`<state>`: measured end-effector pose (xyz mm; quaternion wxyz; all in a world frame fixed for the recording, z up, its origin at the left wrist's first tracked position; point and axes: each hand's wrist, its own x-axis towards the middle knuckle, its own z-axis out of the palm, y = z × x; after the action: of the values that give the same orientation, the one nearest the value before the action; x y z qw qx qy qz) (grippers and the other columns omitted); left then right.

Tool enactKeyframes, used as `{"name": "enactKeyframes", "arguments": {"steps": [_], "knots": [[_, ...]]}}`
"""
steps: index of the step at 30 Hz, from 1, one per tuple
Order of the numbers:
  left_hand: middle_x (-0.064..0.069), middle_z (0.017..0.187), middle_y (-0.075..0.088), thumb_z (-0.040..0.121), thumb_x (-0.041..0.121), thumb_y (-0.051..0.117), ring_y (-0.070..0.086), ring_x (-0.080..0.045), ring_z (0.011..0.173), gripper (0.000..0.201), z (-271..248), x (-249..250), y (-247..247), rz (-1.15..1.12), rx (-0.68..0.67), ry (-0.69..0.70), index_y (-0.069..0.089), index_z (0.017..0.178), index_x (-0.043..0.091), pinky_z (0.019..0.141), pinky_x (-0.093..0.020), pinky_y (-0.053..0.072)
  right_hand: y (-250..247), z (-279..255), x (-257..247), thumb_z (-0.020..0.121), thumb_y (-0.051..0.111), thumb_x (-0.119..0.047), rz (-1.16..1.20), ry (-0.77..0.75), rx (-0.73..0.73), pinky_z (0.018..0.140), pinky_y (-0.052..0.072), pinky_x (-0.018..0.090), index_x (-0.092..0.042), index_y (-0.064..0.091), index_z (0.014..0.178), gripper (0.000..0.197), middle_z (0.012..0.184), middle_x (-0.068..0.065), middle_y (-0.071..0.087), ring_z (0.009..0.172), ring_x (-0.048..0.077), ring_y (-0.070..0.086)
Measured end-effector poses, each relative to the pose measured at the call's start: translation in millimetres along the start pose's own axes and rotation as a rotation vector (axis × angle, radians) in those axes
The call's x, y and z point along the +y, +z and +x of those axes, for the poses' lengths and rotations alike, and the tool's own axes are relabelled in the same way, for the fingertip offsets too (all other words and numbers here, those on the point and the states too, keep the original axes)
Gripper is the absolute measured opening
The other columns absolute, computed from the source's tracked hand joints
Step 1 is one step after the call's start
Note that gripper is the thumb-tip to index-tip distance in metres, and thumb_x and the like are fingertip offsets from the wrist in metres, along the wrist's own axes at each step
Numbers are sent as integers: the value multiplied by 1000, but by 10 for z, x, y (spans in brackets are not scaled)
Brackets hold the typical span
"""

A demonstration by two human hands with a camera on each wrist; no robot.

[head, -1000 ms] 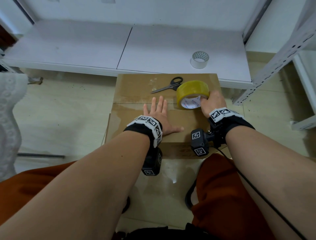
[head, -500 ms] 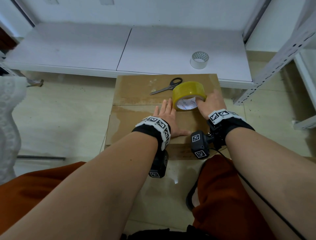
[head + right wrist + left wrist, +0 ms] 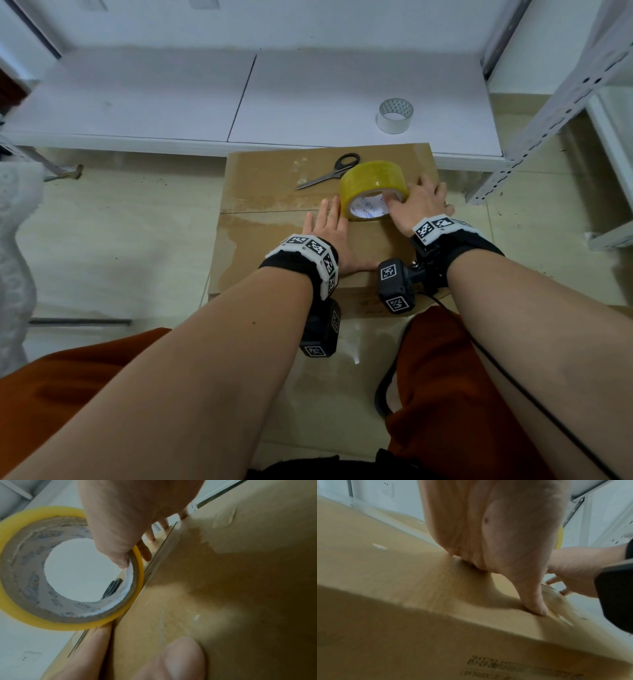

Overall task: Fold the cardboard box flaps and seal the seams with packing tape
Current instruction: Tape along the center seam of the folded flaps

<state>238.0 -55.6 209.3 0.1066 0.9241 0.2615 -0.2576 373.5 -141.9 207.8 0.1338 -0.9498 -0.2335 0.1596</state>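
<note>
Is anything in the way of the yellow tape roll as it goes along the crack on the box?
Only the left hand: it lies flat on the seam, fingertips touching the yellow tape roll. The scissors lie beyond it.

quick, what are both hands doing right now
Left hand: open, pressed flat on the cardboard box.
Right hand: gripping the yellow tape roll, thumb in its core.

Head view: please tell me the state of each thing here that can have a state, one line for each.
Box: flaps folded shut, seam across the top.
Yellow tape: on edge on the box, at the seam.
Right hand: grips the yellow tape, thumb in its core.
Left hand: flat, pressing the box top.
Scissors: closed, lying on the box.
Clear tape: lying flat on the white shelf, untouched.
</note>
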Motion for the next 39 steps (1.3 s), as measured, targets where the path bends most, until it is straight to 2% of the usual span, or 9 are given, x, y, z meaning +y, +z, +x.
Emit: {"name": "enactKeyframes", "arguments": {"steps": [6,10,13,15,17,26,39], "knots": [[-2,157,-27,64,90,44,-24,-20,145,132,7,14,-5,-11,-15,-11,-16,151,11,119,-45,-8,8,15,69,92,49,-41,88,-18,68,106,27,51,-12,61,118,41,150,5,30,136,32,24],[-2,157,-27,64,89,44,-24,-20,145,132,2,10,0,-16,-11,-15,-18,150,11,119,-46,-8,10,-8,84,91,52,-37,101,-13,105,104,31,51,-6,62,110,38,147,13,31,132,36,30],[-1,157,-27,65,89,46,-23,-19,145,131,-1,22,-11,-26,-11,-24,-20,150,13,119,-45,-8,-37,-10,149,92,53,-32,160,23,97,108,31,49,-7,61,112,33,150,21,26,132,42,32],[-1,157,-27,65,88,46,-23,-20,145,131,-1,27,-6,-28,-4,-27,-19,151,14,119,-45,-8,-64,-10,178,92,53,-29,182,26,107,103,36,46,-6,62,112,32,140,23,37,124,43,41],[-1,158,-26,66,88,47,-22,-20,145,130,-6,25,9,-28,10,-27,-18,151,14,119,-45,-8,-76,-26,163,91,53,-27,190,16,125,95,41,45,-4,62,109,31,123,22,48,114,42,47],[-1,158,-26,67,88,46,-23,-20,145,129,-1,30,8,-27,3,-31,-17,151,14,119,-46,-7,-113,-18,204,92,50,-20,246,34,138,86,41,42,-2,60,111,29,111,21,59,113,41,46],[-4,158,-25,69,86,47,-21,-24,146,128,-42,102,-32,-21,2,-47,-18,150,11,119,-50,-4,-167,-37,281,91,49,-11,289,-2,177,82,42,42,3,54,112,26,107,26,61,108,41,51]]}}
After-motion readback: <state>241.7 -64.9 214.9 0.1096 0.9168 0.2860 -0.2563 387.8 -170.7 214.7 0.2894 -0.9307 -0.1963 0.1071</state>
